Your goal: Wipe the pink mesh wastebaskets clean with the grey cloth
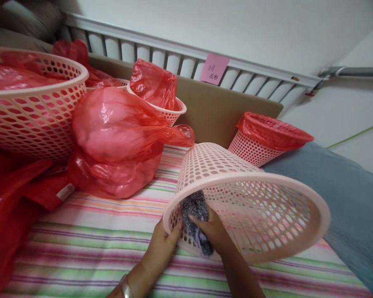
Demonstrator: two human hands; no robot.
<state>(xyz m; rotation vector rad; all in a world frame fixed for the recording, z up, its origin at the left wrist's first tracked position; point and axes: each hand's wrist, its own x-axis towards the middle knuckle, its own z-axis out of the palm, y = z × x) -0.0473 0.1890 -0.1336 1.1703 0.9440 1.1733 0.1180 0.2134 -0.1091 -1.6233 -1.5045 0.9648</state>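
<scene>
A pale pink plastic mesh basket (217, 163) lies tilted on the striped bedsheet (112, 248), its wide mouth facing me. My left hand (163, 240) grips the rim at the lower left, thumb inside and fingers around the outside. Inside the mouth, my right hand (213, 229) is closed on a dark grey fuzzy cloth (194, 211) and presses it against the inner wall near that rim. The cloth hangs down past the fingers, with a lilac patch near its lower end. The fingers behind the cloth are hidden.
To the left, a knotted red plastic bag (118, 140) stands beside a large pink basket (34, 116) holding red bags. Behind it is a smaller basket (170, 116) with a red bag. A red-lined basket (251, 145) leans at right near blue fabric (345, 198). A slatted rail (174, 45) runs behind.
</scene>
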